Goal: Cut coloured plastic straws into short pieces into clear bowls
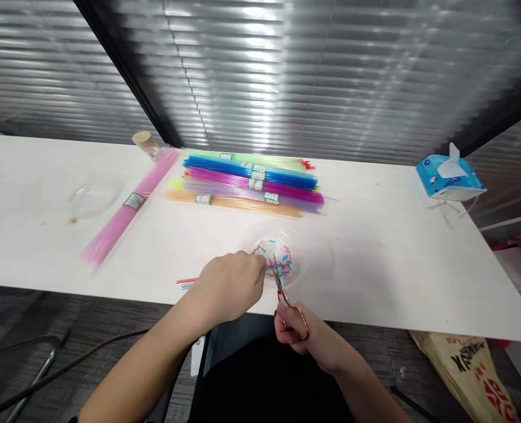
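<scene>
White table (375, 252), slatted blinds (260, 76) behind | left hand (232, 284) grasping thin straws (186, 281) at clear bowl (303, 258), lower centre of frame | right hand (296, 326) gripping scissors (279, 284) (held ajar) | step, judged: snipping straws | next cut likely calls for steadying them.

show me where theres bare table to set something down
Widest: the white table right of the clear bowl, out to the tissue box. Smaller: between the pink bundle and left hand. Crowded: around the bowl, right hand and scissors; behind them, coloured bundles.
</scene>
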A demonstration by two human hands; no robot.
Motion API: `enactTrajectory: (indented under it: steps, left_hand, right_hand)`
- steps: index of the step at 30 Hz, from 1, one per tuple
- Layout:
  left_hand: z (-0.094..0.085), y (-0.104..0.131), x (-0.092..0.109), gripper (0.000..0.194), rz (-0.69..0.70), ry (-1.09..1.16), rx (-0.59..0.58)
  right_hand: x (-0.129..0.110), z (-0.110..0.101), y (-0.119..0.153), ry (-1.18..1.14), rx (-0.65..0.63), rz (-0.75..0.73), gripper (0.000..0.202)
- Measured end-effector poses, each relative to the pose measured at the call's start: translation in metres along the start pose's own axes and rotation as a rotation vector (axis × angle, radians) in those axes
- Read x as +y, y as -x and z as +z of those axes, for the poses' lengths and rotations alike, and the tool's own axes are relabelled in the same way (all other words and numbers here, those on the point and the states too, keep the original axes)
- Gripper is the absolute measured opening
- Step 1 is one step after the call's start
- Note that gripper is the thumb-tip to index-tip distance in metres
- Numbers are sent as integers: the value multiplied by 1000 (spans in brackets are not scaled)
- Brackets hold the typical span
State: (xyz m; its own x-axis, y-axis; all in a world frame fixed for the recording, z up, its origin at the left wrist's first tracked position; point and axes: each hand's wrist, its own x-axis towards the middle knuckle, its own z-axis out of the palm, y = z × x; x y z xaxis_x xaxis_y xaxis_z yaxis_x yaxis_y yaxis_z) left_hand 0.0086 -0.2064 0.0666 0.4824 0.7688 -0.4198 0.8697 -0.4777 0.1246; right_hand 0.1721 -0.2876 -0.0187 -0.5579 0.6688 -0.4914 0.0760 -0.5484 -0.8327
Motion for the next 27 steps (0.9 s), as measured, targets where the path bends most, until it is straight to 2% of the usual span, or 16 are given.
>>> enactTrajectory:
  steps: [4, 10, 17, 22, 27]
  left_hand:
    - [-2, -3, 1, 36, 0, -4, -2]
    - [-5, -7, 1, 37, -6, 4, -36]
    - [-14, -17, 1, 36, -13, 26, -108]
    - [-26, -30, 3, 33, -35, -8, -201]
    - [-35, -42, 4, 33, 18, -85, -327]
  right_hand:
    - [0, -2, 1, -71, -24, -3, 60]
    - [2, -3, -1, -92, 6, -14, 61]
    - [-3, 1, -4, -227, 4, -15, 62]
    - [-12, 0, -5, -348, -21, 42, 63]
    - [-14, -3, -6, -480, -74, 113, 66]
